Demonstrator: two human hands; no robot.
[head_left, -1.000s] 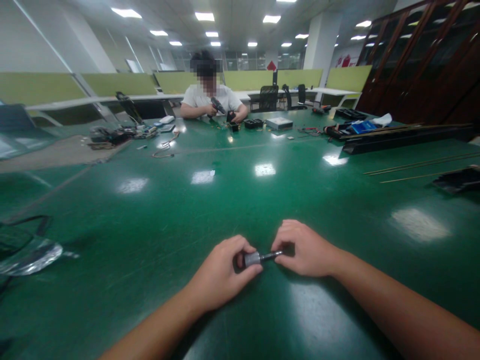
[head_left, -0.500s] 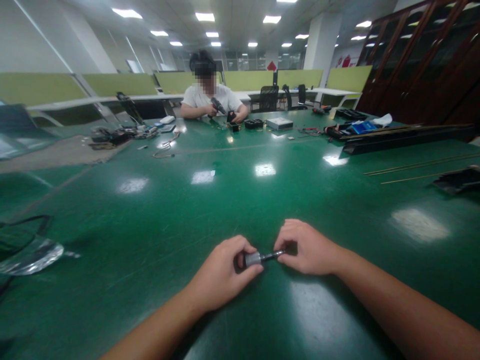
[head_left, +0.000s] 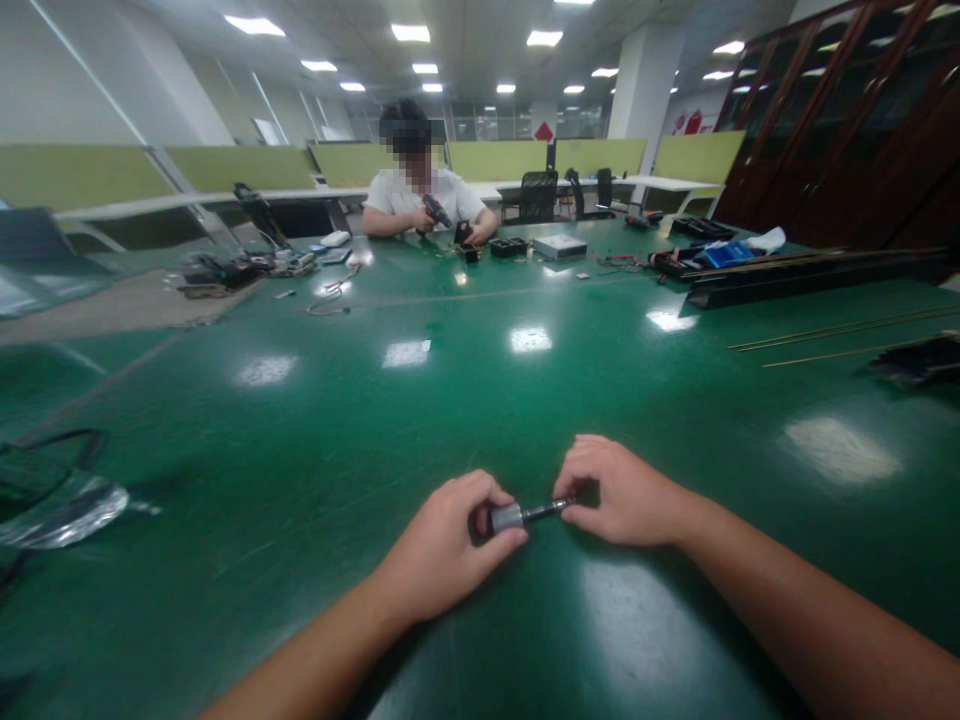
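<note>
Head view: left hand (head_left: 450, 545) grips a grey cylinder (head_left: 507, 517). Rightward from the cylinder, its slender shaft (head_left: 543, 511) points nearly crosswise, end pinched by the right hand (head_left: 626, 492).

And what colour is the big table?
The table is green, with shiny white patches of light. It shows best in the head view.

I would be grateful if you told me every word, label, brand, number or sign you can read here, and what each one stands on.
No text can be read with certainty.
Red marks at the far right: too small and blurred.
Blue item: any print is too blurred.
Grey-and-black tool in the left hand: no legible marking.
</note>
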